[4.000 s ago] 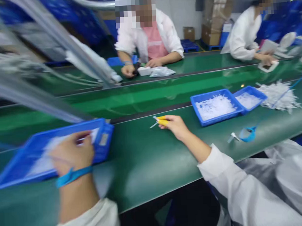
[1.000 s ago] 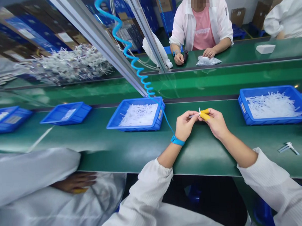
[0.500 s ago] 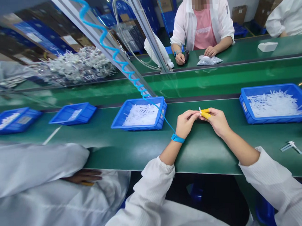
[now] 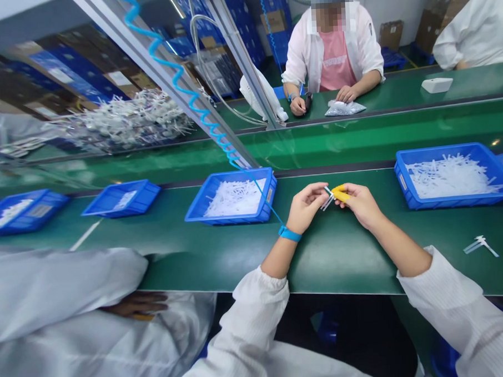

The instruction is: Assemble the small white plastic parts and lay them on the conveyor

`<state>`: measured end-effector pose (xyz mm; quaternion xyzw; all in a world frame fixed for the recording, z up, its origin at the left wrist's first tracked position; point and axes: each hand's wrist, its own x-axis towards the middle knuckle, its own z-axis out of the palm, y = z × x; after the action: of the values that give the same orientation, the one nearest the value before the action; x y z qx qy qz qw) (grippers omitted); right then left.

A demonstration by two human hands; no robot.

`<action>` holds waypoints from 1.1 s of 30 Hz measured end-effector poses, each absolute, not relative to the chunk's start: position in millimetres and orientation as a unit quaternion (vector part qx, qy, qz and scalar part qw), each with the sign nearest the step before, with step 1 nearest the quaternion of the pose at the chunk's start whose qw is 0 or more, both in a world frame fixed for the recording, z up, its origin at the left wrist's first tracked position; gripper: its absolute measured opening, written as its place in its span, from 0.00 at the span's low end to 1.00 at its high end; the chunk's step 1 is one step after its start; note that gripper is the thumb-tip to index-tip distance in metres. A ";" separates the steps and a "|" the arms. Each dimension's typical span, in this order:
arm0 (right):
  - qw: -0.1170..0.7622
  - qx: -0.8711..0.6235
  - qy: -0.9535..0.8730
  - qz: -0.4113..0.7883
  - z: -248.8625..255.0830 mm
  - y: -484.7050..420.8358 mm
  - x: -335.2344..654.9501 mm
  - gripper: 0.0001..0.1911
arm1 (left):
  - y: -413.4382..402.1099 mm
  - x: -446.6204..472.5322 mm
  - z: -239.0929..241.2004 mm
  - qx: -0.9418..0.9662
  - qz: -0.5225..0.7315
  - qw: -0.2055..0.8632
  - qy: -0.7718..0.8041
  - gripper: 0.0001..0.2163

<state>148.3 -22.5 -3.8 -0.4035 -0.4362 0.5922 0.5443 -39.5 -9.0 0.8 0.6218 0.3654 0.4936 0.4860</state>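
Note:
My left hand and my right hand meet over the green bench. Between their fingertips is a small white plastic piece with thin strips pointing down toward the left; its exact kind is too small to make out. My left hand is closed on it, with a blue wrist strap at the wrist. Yellow finger covers sit on the thumb and forefinger of my right hand, which pinch the piece from the right. Similar white strips lie joined on the bench to the right.
Blue trays of white strips stand left and right of my hands. A coiled blue cord runs to my wrist strap. A co-worker's sleeve is at the left. Across the bench, a person touches a clear bag.
The white piece has turned between my fingers; its strips now show pointing down-left, where before a short end stood up. My left fingers have spread slightly. The view has tilted a little.

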 end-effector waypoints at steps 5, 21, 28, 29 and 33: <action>0.545 -0.389 -0.404 0.623 -1.8 -24.5 147.5 0.18 | -10.8 -39.2 1.9 0.613 0.490 0.493 0.375 0.16; 0.521 -0.385 -0.503 0.573 -0.3 -25.0 146.4 0.15 | -19.4 -42.3 5.7 0.707 0.470 0.353 0.393 0.09; 0.536 -0.386 -0.493 0.567 2.6 -30.4 142.3 0.15 | -22.0 -40.2 4.2 0.682 0.491 0.379 0.386 0.11; 0.535 -0.385 -0.492 0.568 2.5 -30.5 142.5 0.15 | -22.2 -40.1 4.0 0.682 0.492 0.381 0.386 0.11; 0.527 -0.387 -0.495 0.572 -0.1 -30.0 145.4 0.16 | -21.0 -41.7 3.8 0.694 0.482 0.379 0.377 0.11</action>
<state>145.4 -30.0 -0.1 -0.3872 -0.4950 0.5725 0.5266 -41.7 -21.0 3.8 0.6942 0.3771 0.4820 0.3789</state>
